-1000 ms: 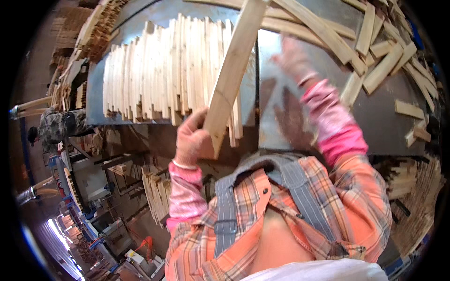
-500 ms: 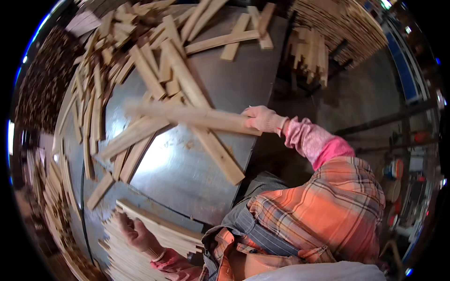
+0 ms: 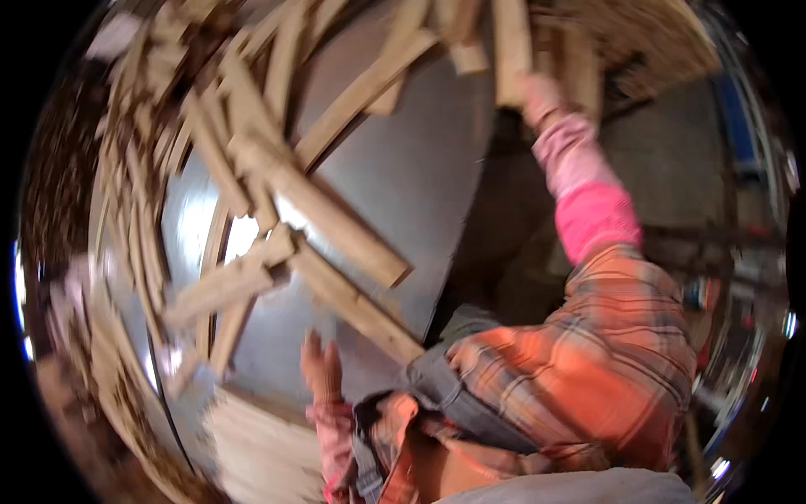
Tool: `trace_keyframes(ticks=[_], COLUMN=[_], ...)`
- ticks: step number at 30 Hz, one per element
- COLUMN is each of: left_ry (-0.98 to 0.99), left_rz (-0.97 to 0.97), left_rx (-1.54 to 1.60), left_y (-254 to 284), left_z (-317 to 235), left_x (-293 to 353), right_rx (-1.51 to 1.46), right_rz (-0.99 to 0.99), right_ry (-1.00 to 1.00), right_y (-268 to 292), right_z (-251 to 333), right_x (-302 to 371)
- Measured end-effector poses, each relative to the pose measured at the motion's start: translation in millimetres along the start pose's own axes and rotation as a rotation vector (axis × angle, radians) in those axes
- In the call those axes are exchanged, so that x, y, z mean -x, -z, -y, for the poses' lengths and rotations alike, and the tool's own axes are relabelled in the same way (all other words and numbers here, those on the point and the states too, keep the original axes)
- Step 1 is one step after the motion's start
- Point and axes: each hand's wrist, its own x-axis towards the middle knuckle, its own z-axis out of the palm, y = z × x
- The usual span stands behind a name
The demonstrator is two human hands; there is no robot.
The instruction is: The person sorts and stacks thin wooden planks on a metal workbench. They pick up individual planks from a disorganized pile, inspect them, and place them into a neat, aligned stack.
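Observation:
My right hand (image 3: pixel 541 99), in a pale pinkish glove, reaches far out past the table's right edge. It is closed on the near end of a wooden board (image 3: pixel 510 49), which points away from me beside a stack of boards (image 3: pixel 579 71). Blur softens that grip. Low over the near part of the metal table (image 3: pixel 428 160), my left hand (image 3: pixel 321 368) holds nothing, with thumb and fingers apart. Closest to it lie a long board (image 3: pixel 357 307) and a neat stack of pale strips (image 3: pixel 260 437). Another thick board (image 3: pixel 323 210) slants across the middle.
Loose boards are heaped over the table's far left, one slat (image 3: pixel 365 97) lying diagonally near the back. More strips (image 3: pixel 126 395) lie in a pile at the left. Beyond the right edge stands a large timber stack (image 3: pixel 646 42); a dark bar (image 3: pixel 705 239) crosses the right side.
My right hand has swung away and right with a board, from over the table to beside the far stack. My left hand has moved right, off the pale strips. The view has shifted.

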Motion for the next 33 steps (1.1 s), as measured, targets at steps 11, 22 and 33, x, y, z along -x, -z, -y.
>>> trace_keyframes(ticks=[11,22,33], left_ry=[0.353,0.404,0.332], left_rz=[-0.011,0.077,-0.080], left_rx=[-0.261,-0.013,0.066], left_y=[-86.8,-58.9,-56.1], left_z=[-117.5,-119.8,-68.2], left_x=[-60.3,-28.4,33.4], right_rx=[-0.107,-0.630,-0.694], right_rz=[0.753,0.580,0.714], right_ry=[0.424,0.531,1.043], right_y=[-35.5,-52.0,-5.1], right_z=[282.6,336.0,579.7], right_x=[136.3,200.9,230.5])
